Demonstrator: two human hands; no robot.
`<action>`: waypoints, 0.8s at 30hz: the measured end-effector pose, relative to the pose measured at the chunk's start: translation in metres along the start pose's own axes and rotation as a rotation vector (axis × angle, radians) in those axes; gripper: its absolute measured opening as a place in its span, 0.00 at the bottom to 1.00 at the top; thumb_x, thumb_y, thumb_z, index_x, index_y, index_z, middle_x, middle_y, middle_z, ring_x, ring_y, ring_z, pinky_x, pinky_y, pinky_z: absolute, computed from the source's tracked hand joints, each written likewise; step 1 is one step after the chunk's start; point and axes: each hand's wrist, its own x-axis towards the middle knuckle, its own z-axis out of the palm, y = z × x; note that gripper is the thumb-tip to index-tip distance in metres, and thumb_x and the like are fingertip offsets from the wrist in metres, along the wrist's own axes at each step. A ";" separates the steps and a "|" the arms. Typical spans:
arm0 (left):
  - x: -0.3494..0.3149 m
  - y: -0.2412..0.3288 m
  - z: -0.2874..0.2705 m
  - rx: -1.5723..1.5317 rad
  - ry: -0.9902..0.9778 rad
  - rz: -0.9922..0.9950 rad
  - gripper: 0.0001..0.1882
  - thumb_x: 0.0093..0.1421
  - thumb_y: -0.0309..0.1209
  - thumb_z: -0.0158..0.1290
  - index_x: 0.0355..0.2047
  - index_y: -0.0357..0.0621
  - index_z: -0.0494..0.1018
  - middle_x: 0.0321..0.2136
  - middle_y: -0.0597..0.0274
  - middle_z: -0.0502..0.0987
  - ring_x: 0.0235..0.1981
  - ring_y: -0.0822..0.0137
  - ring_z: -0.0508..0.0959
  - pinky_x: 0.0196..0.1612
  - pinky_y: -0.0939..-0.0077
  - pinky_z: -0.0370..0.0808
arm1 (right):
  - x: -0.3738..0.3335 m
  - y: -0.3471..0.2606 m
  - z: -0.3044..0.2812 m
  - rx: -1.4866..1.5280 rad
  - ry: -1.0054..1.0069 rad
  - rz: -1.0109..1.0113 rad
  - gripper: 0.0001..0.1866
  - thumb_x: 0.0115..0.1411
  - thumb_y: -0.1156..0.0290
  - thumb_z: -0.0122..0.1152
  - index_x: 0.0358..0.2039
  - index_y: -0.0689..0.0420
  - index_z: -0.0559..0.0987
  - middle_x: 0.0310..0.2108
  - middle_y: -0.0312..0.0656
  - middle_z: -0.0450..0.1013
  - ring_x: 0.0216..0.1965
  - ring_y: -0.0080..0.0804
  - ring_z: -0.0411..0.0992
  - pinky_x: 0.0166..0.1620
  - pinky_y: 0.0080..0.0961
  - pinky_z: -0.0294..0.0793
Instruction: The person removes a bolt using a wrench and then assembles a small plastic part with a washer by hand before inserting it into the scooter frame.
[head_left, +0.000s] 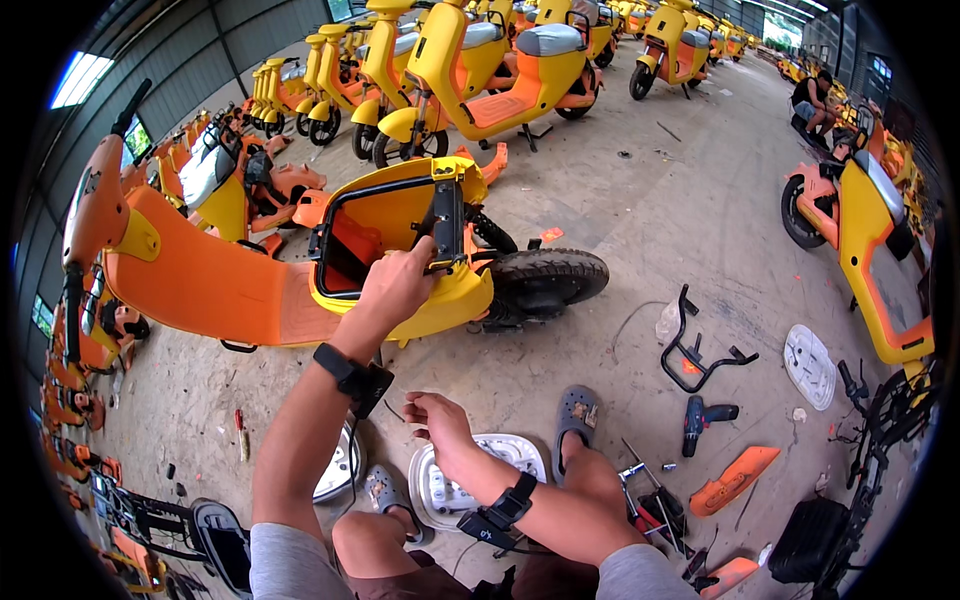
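Observation:
A yellow and orange electric scooter [395, 320] stands before me, its seat off and the black-rimmed compartment under it uncovered. My left hand [398, 283] is at the rear right corner of that opening, fingers curled against the black bracket [449, 222]; what they grip is hidden. Lower down, above a white oval plastic cover [440, 492] on the floor, my right hand [440, 425] has its fingers bent together. A thin dark strand shows by its fingertips, and I cannot make out what they hold. The scooter's rear wheel [550, 282] lies just right of the body.
A black tubular rack [690, 345], a cordless drill [705, 422], an orange panel [735, 480] and another white cover [809, 366] lie on the floor to the right. Hand tools [655, 505] sit by my right leg. Rows of scooters [500, 100] fill the back; a person [815, 105] crouches far right.

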 end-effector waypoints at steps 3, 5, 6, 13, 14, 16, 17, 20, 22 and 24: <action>-0.004 -0.003 -0.007 0.000 -0.061 0.083 0.11 0.53 0.29 0.54 0.37 0.42 0.72 0.25 0.45 0.77 0.31 0.45 0.78 0.34 0.51 0.74 | -0.001 -0.001 0.000 0.001 0.001 -0.005 0.11 0.62 0.67 0.51 0.39 0.55 0.79 0.33 0.33 0.77 0.34 0.19 0.72 0.37 0.21 0.68; -0.003 -0.007 -0.002 0.009 -0.055 0.095 0.13 0.52 0.28 0.55 0.39 0.41 0.72 0.25 0.45 0.78 0.31 0.45 0.78 0.35 0.53 0.74 | -0.001 0.000 0.001 -0.004 -0.002 -0.005 0.11 0.62 0.67 0.51 0.39 0.55 0.79 0.33 0.33 0.77 0.34 0.19 0.72 0.37 0.21 0.68; -0.003 -0.009 0.000 0.015 -0.051 0.100 0.13 0.52 0.27 0.56 0.39 0.41 0.72 0.25 0.46 0.78 0.31 0.45 0.78 0.36 0.54 0.74 | -0.001 0.001 0.002 -0.008 -0.003 -0.004 0.11 0.62 0.67 0.51 0.39 0.55 0.79 0.33 0.33 0.77 0.34 0.19 0.72 0.37 0.21 0.68; -0.001 -0.003 -0.003 0.073 -0.038 0.099 0.11 0.51 0.29 0.54 0.36 0.41 0.73 0.23 0.45 0.77 0.30 0.45 0.78 0.34 0.52 0.75 | -0.001 0.001 0.000 0.012 -0.010 -0.011 0.10 0.63 0.67 0.51 0.39 0.55 0.79 0.32 0.32 0.76 0.33 0.19 0.72 0.37 0.20 0.67; -0.002 -0.005 -0.002 0.064 -0.044 0.125 0.11 0.52 0.29 0.54 0.36 0.40 0.73 0.23 0.45 0.77 0.30 0.45 0.78 0.34 0.52 0.75 | -0.002 0.000 0.001 0.011 -0.008 -0.011 0.10 0.63 0.67 0.51 0.39 0.55 0.79 0.32 0.32 0.76 0.33 0.19 0.72 0.36 0.20 0.67; -0.002 -0.008 0.000 0.061 -0.040 0.144 0.10 0.52 0.29 0.54 0.35 0.40 0.73 0.23 0.45 0.77 0.30 0.45 0.78 0.34 0.52 0.75 | -0.004 -0.002 0.003 0.008 -0.007 -0.010 0.10 0.62 0.67 0.51 0.38 0.55 0.79 0.32 0.32 0.76 0.33 0.18 0.72 0.36 0.20 0.67; -0.002 -0.009 0.002 0.068 -0.031 0.139 0.10 0.51 0.29 0.54 0.35 0.40 0.72 0.23 0.45 0.77 0.30 0.45 0.78 0.34 0.52 0.75 | -0.003 -0.001 0.003 0.006 -0.011 -0.011 0.10 0.62 0.67 0.51 0.38 0.55 0.79 0.32 0.32 0.76 0.33 0.18 0.72 0.36 0.20 0.67; 0.000 -0.007 0.004 0.108 -0.020 0.107 0.10 0.51 0.29 0.55 0.34 0.41 0.72 0.23 0.45 0.77 0.30 0.45 0.78 0.33 0.53 0.75 | -0.001 0.001 0.000 0.005 -0.013 -0.018 0.10 0.62 0.67 0.51 0.38 0.55 0.79 0.32 0.32 0.76 0.33 0.18 0.71 0.36 0.20 0.68; 0.001 -0.006 0.003 0.134 -0.024 0.082 0.10 0.51 0.29 0.55 0.35 0.41 0.72 0.22 0.45 0.77 0.30 0.46 0.78 0.33 0.53 0.75 | -0.001 0.002 0.000 0.007 -0.016 -0.023 0.10 0.62 0.67 0.51 0.38 0.55 0.79 0.32 0.32 0.76 0.33 0.18 0.71 0.36 0.20 0.68; 0.001 -0.004 0.001 0.148 -0.032 0.062 0.11 0.51 0.29 0.55 0.35 0.40 0.72 0.22 0.46 0.77 0.30 0.46 0.78 0.33 0.53 0.75 | -0.001 0.000 0.000 0.009 -0.015 -0.019 0.10 0.62 0.67 0.51 0.38 0.55 0.79 0.32 0.32 0.76 0.32 0.18 0.71 0.36 0.20 0.68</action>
